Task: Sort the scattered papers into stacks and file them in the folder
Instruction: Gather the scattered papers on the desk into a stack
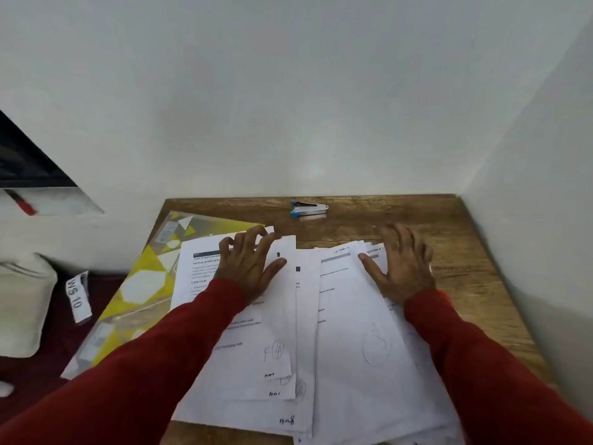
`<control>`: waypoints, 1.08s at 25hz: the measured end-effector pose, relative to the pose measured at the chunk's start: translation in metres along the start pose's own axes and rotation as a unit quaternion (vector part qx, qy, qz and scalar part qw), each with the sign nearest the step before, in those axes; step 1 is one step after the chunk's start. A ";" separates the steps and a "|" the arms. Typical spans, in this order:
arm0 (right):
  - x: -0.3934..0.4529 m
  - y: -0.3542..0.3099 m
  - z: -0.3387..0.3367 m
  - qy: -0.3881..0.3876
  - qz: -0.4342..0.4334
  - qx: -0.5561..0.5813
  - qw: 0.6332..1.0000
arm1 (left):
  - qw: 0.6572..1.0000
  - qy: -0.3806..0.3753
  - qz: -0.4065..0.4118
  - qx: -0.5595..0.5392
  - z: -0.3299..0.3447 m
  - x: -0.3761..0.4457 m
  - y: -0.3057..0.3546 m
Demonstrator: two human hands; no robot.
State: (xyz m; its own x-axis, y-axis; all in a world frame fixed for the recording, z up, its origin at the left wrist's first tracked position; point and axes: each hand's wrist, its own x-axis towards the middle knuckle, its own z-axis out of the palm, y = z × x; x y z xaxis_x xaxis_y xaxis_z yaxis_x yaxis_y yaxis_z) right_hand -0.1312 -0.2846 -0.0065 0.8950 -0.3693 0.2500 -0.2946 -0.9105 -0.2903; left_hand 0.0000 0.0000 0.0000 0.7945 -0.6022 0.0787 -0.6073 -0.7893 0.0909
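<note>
Several white printed papers (308, 342) lie fanned and overlapping across the middle of a wooden table (455, 252). My left hand (250, 264) rests on the top of the left-hand sheets, fingers spread and curled at the upper edge. My right hand (401, 264) lies flat with fingers apart on the right-hand sheets. A yellow, grey and white patterned folder (144, 284) lies flat at the table's left side, partly under the left papers and hanging over the table edge. Both arms wear red sleeves.
A blue and silver stapler (308, 209) sits near the table's back edge by the wall. White walls close the back and right sides. Left of the table are a pale cushion (22, 303) and a white label reading WS 10 (77, 297).
</note>
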 end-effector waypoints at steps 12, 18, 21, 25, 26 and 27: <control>0.003 0.015 0.044 0.114 -0.158 -0.055 0.979 | 0.995 0.082 0.048 0.013 0.053 -0.035 0.010; -0.005 0.009 0.047 0.142 -0.164 -0.059 0.974 | 0.991 0.092 0.044 0.084 0.056 -0.037 0.010; -0.028 0.003 0.036 0.114 -0.139 -0.059 0.982 | 0.995 0.049 0.019 0.079 0.059 -0.055 0.011; -0.073 0.000 0.015 -0.005 -0.112 -0.033 0.993 | 0.999 -0.022 -0.031 0.038 0.059 -0.090 0.018; -0.082 0.002 0.014 -0.042 -0.109 -0.041 0.992 | 0.999 -0.021 -0.036 0.033 0.059 -0.095 0.020; -0.091 0.003 0.014 -0.070 -0.104 -0.055 0.991 | 0.999 -0.016 -0.037 0.030 0.058 -0.099 0.021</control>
State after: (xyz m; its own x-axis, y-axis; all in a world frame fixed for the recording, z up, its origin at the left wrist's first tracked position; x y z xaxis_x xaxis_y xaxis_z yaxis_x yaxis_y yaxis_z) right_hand -0.2089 -0.2511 -0.0427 0.9757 -0.1486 0.1610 -0.1262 -0.9819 -0.1414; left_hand -0.0913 0.0360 -0.0636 0.8380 -0.5440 0.0428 -0.5454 -0.8374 0.0355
